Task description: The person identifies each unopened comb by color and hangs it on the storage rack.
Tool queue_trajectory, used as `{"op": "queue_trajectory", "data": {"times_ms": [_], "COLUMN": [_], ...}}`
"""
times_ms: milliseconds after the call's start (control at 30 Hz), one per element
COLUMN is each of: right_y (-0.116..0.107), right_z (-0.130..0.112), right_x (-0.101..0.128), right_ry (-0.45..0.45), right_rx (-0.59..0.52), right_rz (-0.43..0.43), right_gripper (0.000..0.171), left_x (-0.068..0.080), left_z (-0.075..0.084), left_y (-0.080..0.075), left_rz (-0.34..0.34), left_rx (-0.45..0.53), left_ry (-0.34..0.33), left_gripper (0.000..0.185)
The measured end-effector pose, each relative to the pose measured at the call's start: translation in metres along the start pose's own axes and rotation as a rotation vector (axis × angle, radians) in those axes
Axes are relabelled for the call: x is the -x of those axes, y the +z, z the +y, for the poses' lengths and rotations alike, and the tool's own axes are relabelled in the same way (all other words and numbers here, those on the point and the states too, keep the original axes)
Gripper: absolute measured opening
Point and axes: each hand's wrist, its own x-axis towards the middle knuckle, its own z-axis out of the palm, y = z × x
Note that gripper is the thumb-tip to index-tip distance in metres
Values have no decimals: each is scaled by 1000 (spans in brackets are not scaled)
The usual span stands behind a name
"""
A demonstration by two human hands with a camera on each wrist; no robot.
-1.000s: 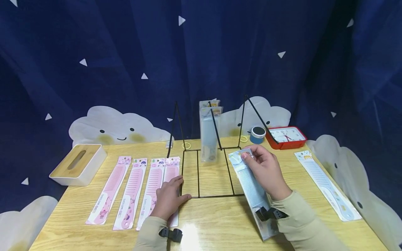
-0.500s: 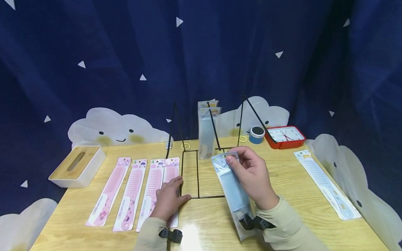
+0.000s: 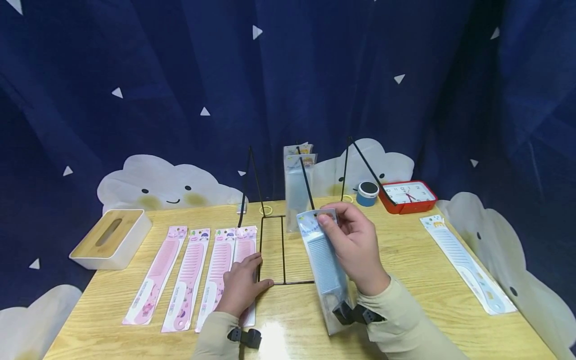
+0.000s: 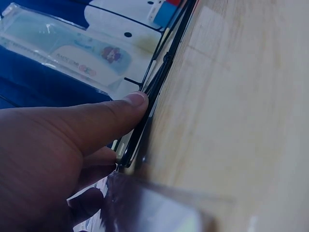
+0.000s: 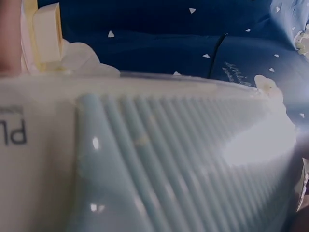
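Observation:
My right hand (image 3: pixel 357 250) pinches the top card of a packaged light-blue comb (image 3: pixel 325 262) between thumb and fingers. The pack hangs tilted in front of a black wire display rack (image 3: pixel 284 250), its top edge right at the front end of the middle prong (image 3: pixel 307 182). Pale blue teeth of this comb (image 5: pixel 159 159) fill the right wrist view. Other packaged blue combs (image 3: pixel 296 190) hang on that prong. My left hand (image 3: pixel 243 282) holds the rack's front left corner, thumb (image 4: pixel 130 108) on the base wire in the left wrist view and fingers beyond it, partly hidden.
Several packaged pink combs (image 3: pixel 191 275) lie to the left, one partly under my left hand. Another packaged blue comb (image 3: pixel 465 265) lies at the right. A tissue box (image 3: pixel 112 240), a red clock (image 3: pixel 409 196) and a small blue cylinder (image 3: pixel 367 195) stand farther back.
My right hand has carried the blue comb leftward, then slightly up and away from me, to the middle prong. My left hand has stayed on the rack's corner.

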Motion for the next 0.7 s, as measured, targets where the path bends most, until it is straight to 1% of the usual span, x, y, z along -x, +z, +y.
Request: {"op": "queue_trajectory", "data": {"times_ms": [333,533,700], "right_y": [5,7,9], "right_z": [19,26,32], "right_x": [-15,-26,-36], "right_ry": [71,56,54], "right_rx": [40,34,26], "right_rz": [15,23,20], "right_gripper": [14,14,14], "left_x": [0,0,0], "left_z": [1,1,1], "left_y": [0,-1,-1], "left_rz": [-8,-13,-8], "left_rx": [-4,-4,-4], "left_ry": [-2,-10,1], "left_gripper": [69,69,68]}}
